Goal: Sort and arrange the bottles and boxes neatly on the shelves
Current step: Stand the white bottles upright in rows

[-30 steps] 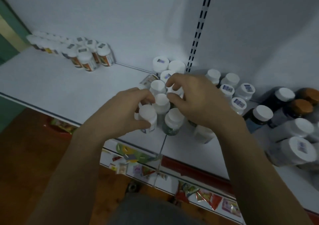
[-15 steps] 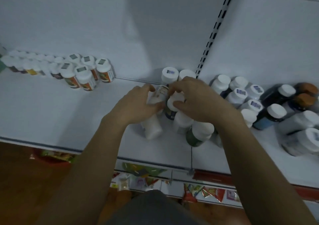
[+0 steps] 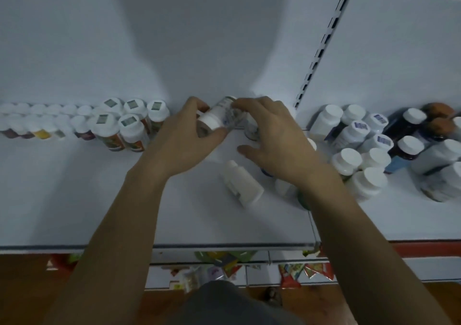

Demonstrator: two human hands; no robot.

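Small white-capped bottle (image 3: pixel 212 121) at twelve o'clock on the shelf (image 3: pixel 74 200), tilted, cap toward the camera, close to the back wall. Gripped by the left hand (image 3: pixel 184 135), thumb and fingers curled round its body. Just at three o'clock of it, a second bottle (image 3: pixel 250 129), half hidden beneath the right hand (image 3: pixel 272 137). Nearer, at five o'clock, a white bottle (image 3: pixel 243 183) lying on its side. Likely to roll toward the shelf's front edge if nudged by the right wrist. Could also topple the tidy row (image 3: pixel 129 127) at nine o'clock, or the crowded cluster (image 3: pixel 359 140) at three o'clock, if swung wide in so tight a gap. Both forearms stretched in from six o'clock, hands almost meeting. Right fingers arched over the bottles, thumb splayed clear toward six o'clock. Holding or merely touching, cannot tell.
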